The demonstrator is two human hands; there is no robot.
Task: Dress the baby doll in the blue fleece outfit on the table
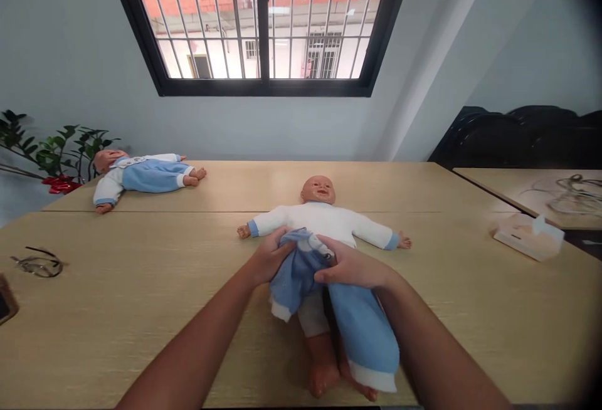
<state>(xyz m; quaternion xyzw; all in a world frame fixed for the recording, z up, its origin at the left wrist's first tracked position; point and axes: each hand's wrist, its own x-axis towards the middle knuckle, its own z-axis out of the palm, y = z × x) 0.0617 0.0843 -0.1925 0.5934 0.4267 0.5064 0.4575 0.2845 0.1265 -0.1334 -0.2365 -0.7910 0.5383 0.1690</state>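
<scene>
A baby doll (320, 219) in a white long-sleeved top with blue cuffs lies on its back, its head away from me and arms spread. Over its belly and legs I hold blue doll overalls (367, 328) with white leg hems. My left hand (271, 256) grips the bunched cloth on the left side. My right hand (352, 264) has its fingers closed on the upper part, beside a white patch with a small dark detail. One leg of the garment hangs over the doll's leg on the right. The doll's bare feet (323, 372) show below the cloth.
A second doll (150, 173) in blue overalls lies at the far left of the wooden table (141, 310). Glasses (40, 264) and a phone (5, 300) lie at the left. A tissue box (529, 236) stands right, cables (580, 190) behind. Beyond are a plant (61, 150) and black chairs (527, 137).
</scene>
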